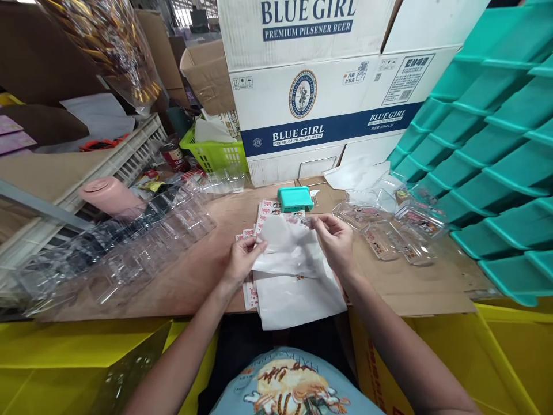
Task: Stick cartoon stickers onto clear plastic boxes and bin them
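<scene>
My left hand pinches the left edge of a white backing sheet, its thumb on top. The sheet is lifted and bent over another white sheet beneath it. At the sheet's upper right, my right hand is closed, thumb against forefinger, on what looks like a clear printed sticker; its outline is blurred. Red-printed sticker sheets stick out below on the left. Just behind the sheets sits a small teal box.
Clear plastic lids with printed stickers lie at the right, beside stacked teal boxes. A long row of clear plastic covers lies left. White beer cartons stand behind, next to a green basket. Yellow bins flank my lap.
</scene>
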`<state>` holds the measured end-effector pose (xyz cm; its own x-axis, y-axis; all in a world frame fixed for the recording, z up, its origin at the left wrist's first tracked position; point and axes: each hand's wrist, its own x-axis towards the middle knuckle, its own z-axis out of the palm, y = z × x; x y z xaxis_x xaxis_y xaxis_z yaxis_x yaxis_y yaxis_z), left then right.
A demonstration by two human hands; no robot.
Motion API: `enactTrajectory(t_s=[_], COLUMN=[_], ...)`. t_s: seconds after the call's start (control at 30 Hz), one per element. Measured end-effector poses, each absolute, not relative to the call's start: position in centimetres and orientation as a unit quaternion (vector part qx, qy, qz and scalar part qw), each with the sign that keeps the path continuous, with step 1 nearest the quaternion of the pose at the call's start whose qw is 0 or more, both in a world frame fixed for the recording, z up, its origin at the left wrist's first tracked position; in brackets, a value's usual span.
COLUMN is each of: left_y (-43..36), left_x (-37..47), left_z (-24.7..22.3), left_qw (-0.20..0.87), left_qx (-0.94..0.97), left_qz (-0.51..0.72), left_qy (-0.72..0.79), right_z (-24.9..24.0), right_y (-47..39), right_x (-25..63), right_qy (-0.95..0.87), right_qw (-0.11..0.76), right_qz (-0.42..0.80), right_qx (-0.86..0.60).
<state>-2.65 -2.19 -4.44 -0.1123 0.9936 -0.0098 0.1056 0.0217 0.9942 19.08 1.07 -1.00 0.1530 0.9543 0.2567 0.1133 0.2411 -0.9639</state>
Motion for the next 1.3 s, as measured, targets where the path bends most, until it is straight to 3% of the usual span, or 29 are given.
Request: enactTrajectory(t_s=[0.13, 0.2, 0.27, 0.37, 0.47, 0.57, 0.67, 0.73, 0.8, 0.9, 0.97, 1.03, 1.2, 1.3], left_y=[-1.2, -1.5, -1.8, -1.9, -2.0, -2.2, -2.6, -2.9, -3.4, -4.7, -5.9, -6.8, -7.1, -5.8], left_x=[-2.1, -0.8, 0.6, 1.7, 1.5, 1.5, 2.1, 2.3, 1.6, -1.3, -3.9, -6.2, -9.0, -10.7], left_z=[-3.0, -1.6, -0.5, -0.1, -0.7, -1.1, -1.2, -1.3, -1.3, -1.6, -2.4, -4.0, -7.0, -5.8], left_qw=[0.289, 0.291, 0.440, 0.661, 0.694, 0.672, 0.645, 0.608, 0.518, 0.280, 0.111, 0.012, 0.030, -0.064], left_qx=[0.558, 0.599, 0.575, 0.377, 0.230, 0.202, 0.236, 0.311, 0.428, 0.596, 0.642, 0.638, 0.685, 0.675], left_qz=[0.528, 0.518, 0.504, 0.531, 0.593, 0.643, 0.661, 0.651, 0.635, 0.590, 0.532, 0.453, 0.335, 0.336], left_qy=[0.571, 0.537, 0.471, 0.372, 0.337, 0.307, 0.302, 0.330, 0.381, 0.467, 0.541, 0.622, 0.646, 0.653], right_z=[-0.2, -0.1, -0.3, -0.8, -1.4, -1.8, -2.2, -2.2, -1.8, -0.3, 0.9, 1.8, 0.7, -1.2], right_y=[1.3, 1.0, 0.5, -0.3, -1.3, -2.0, -2.1, -1.8, -1.3, -0.2, 0.7, 1.9, 6.2, 9.0], right_x=[19.4, 19.1, 18.6, 18.2, 17.7, 16.6, 15.3, 14.9, 15.1, 15.8, 15.3, 13.4, 2.6, -3.5], right_qy=[-0.578, -0.647, -0.727, -0.818, -0.815, -0.664, -0.515, -0.501, -0.521, -0.540, -0.557, -0.601, -0.710, -0.686], right_qw=[0.600, 0.583, 0.542, 0.465, 0.472, 0.555, 0.563, 0.564, 0.596, 0.634, 0.615, 0.573, 0.466, 0.456], right_qz=[0.239, 0.138, 0.054, 0.003, 0.110, 0.345, 0.524, 0.539, 0.474, 0.373, 0.382, 0.412, 0.414, 0.422], right_qx=[-0.500, -0.471, -0.419, -0.338, -0.317, -0.364, -0.379, -0.375, -0.385, -0.408, -0.406, -0.375, -0.328, -0.378])
